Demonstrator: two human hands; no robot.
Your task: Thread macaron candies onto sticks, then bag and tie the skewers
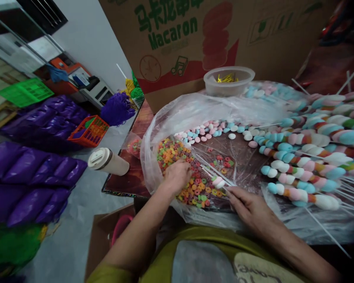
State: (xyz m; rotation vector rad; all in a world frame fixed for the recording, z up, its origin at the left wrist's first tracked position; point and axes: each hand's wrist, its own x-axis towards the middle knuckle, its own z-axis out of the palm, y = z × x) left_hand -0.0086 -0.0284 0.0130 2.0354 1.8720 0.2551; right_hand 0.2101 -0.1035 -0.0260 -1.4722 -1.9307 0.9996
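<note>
My right hand grips several thin white sticks that point up to the left. Pink and white marshmallows are threaded near the fingers. My left hand is down in a heap of coloured cereal rings, its fingers curled together. What those fingertips pinch, if anything, is hidden. The heap lies on clear plastic sheeting with a rolled-up edge. Beyond the hands is a curved band of small pink, blue and white marshmallows. Filled marshmallow skewers are piled at the right.
A large cardboard box stands behind the table. In front of it sits a clear plastic tub with gold ties. A lidded cup is by the left table edge. Purple bags and an orange basket lie farther left.
</note>
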